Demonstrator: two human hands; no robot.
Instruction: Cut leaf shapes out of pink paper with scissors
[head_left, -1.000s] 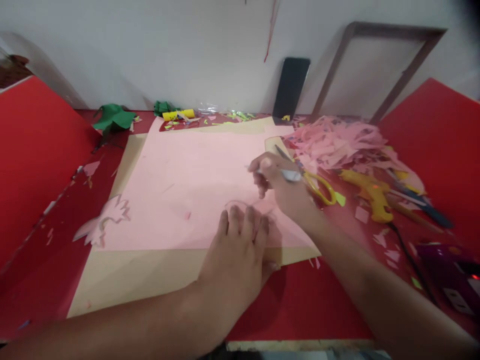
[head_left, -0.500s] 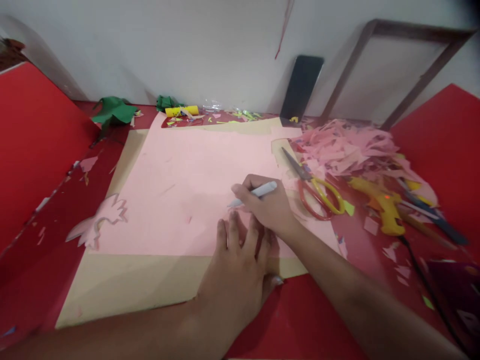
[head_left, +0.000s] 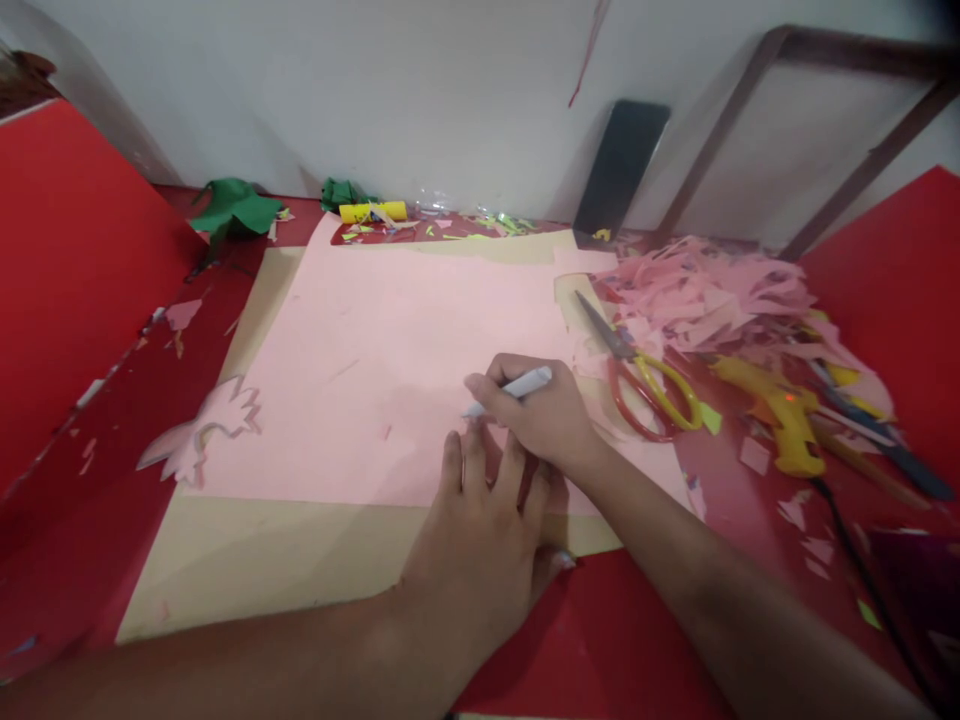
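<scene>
A person's right hand [head_left: 536, 410] is gripping a white pen [head_left: 529, 381], its tip at or just above a large pink paper sheet [head_left: 390, 330] that is lying over a tan sheet [head_left: 285, 555] on a red tabletop [head_left: 585, 630]. The left hand [head_left: 487, 540] is spreading flat across the pink sheet's near edge, just below the pen; whether the hands are touching cannot be told. The step in hand appears to be marking the paper, and the next move seems to be calling for a controlled stroke beside the left fingertips, that palm bracing against slippage. A jagged pink cutout [head_left: 225, 408] is resting at the sheet's left edge; scissors [head_left: 622, 347] are lying at right.
</scene>
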